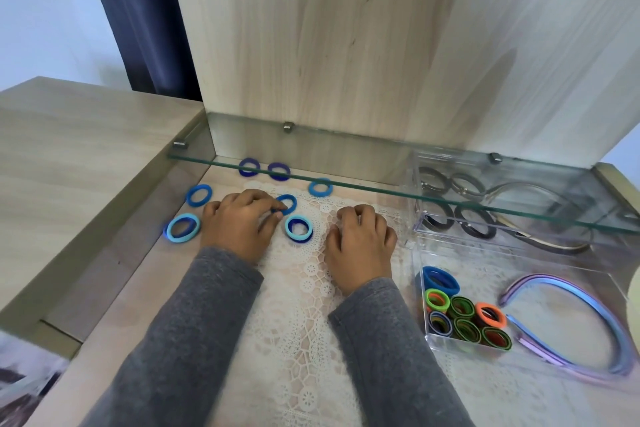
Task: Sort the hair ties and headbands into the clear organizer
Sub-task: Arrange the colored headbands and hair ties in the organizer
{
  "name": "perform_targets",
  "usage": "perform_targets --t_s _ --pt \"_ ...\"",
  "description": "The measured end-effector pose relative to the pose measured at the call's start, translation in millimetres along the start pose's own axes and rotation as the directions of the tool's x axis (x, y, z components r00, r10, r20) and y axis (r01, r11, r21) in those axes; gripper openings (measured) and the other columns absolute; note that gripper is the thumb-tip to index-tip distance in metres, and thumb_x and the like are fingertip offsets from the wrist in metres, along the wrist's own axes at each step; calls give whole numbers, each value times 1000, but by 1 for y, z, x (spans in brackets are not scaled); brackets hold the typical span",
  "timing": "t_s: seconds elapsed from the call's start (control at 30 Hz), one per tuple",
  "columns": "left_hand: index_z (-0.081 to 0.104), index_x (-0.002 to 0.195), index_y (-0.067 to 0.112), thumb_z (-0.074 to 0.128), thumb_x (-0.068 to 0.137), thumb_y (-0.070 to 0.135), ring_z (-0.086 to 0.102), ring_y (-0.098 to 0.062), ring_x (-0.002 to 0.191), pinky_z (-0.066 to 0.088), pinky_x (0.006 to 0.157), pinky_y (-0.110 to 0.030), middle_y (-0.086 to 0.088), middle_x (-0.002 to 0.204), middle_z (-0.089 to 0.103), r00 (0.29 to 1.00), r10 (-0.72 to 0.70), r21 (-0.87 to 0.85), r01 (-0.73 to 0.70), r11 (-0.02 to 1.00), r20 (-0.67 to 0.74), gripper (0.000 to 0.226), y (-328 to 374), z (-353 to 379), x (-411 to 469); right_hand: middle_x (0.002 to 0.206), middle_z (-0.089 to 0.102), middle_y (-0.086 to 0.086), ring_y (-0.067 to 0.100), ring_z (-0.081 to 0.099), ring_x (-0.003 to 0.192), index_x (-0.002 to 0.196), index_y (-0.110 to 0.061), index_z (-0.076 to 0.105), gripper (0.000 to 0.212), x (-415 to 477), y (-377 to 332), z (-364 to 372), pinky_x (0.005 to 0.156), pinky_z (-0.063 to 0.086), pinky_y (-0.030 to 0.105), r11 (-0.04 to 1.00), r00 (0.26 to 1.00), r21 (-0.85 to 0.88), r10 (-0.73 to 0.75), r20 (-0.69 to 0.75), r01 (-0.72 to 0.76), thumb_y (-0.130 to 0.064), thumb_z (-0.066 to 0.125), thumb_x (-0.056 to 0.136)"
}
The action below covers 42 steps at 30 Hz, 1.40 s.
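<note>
Several blue hair ties lie loose on the lace mat (pixel 298 288). My left hand (pixel 239 222) rests among them, its fingertips pinching a mid-blue hair tie (pixel 289 202). A light-blue stacked tie (pixel 183 227) lies to its left and another stacked tie (pixel 298 228) to its right. My right hand (pixel 360 241) lies curled on the mat with nothing visible in it. The clear organizer (pixel 420 291) at the right holds green, orange and blue ties (pixel 464 315) in its near compartment and black ties (pixel 450 198) further back. A blue-purple headband (pixel 588 308) lies to the right of the coloured ties.
A glass shelf (pixel 346 180) crosses above the far part of the surface, with two dark-blue ties (pixel 263 168) under its edge. A wooden panel (pixel 329 45) stands behind. A raised wooden ledge (pixel 69 166) borders the left side.
</note>
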<state>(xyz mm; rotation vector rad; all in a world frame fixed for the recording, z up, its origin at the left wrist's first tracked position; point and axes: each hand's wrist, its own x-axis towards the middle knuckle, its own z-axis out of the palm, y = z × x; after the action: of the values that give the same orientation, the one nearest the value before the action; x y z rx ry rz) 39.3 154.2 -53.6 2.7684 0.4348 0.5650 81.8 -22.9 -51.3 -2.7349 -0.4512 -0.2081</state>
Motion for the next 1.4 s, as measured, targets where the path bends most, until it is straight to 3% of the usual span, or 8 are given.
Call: perform_targets --t_s 0.23,0.43,0.6,0.87,1.0,1.2,1.3,1.4 --pt "63 101 27 58 92 28 56 -19 98 39 90 -40 6 107 66 996 -57 -90 51 995 -69 10 -1 -1 -1 125 40 0 20 34 116 123 -23 46 31 0 0 -1 101 23 40 1000 1000 7 1 5 -1 -34 38 94" --pt "59 96 33 61 88 20 63 -11 101 48 86 -52 18 105 65 953 244 -350 -293 890 -178 16 -6 -3 -5 125 40 0 21 34 116 122 -23 47 31 0 0 -2 101 22 40 1000 1000 15 1 8 -1 -34 38 94" --pt "60 92 34 69 82 3 59 1 102 41 90 -48 31 106 59 949 296 -316 -314 895 -107 33 -4 -5 -8 127 39 0 20 33 118 123 -24 46 32 1 0 -1 102 22 40 1000 1000 15 4 16 -4 -34 37 95" --pt "62 91 32 66 85 4 56 -3 109 30 92 -37 32 108 56 950 306 -254 -310 916 -58 28 -6 -1 -7 126 40 0 20 34 118 123 -24 47 31 1 1 0 103 22 40 1000 1000 23 0 6 0 -34 37 95" --pt "62 98 34 64 87 3 53 -9 122 33 101 -43 30 117 56 951 305 -272 -307 912 -50 33 -7 4 -5 125 40 0 20 34 117 123 -23 48 31 0 1 -1 102 22 40 999 1000 33 1 9 -2 -34 37 95" --pt "55 127 27 48 93 4 47 -19 130 33 109 -43 5 132 58 985 159 -216 -170 961 -69 42 -4 -3 -7 119 46 -3 17 37 114 114 -25 53 26 -1 -2 -5 101 26 38 978 996 199 -50 -78 65 -20 44 91" --pt "40 142 29 39 100 24 29 -17 141 19 116 -40 6 151 37 997 5 -83 2 997 83 42 0 -3 -6 115 48 -7 13 37 112 104 -28 59 30 -4 -8 -9 98 26 36 932 979 309 -157 -126 189 -12 50 81" --pt "22 150 32 28 101 38 11 -14 147 9 119 -39 9 159 14 970 -79 39 72 997 229 49 -1 1 -3 114 48 -7 14 36 111 98 -32 63 29 -8 -12 -7 94 24 38 940 962 215 -240 -133 264 -19 52 74"
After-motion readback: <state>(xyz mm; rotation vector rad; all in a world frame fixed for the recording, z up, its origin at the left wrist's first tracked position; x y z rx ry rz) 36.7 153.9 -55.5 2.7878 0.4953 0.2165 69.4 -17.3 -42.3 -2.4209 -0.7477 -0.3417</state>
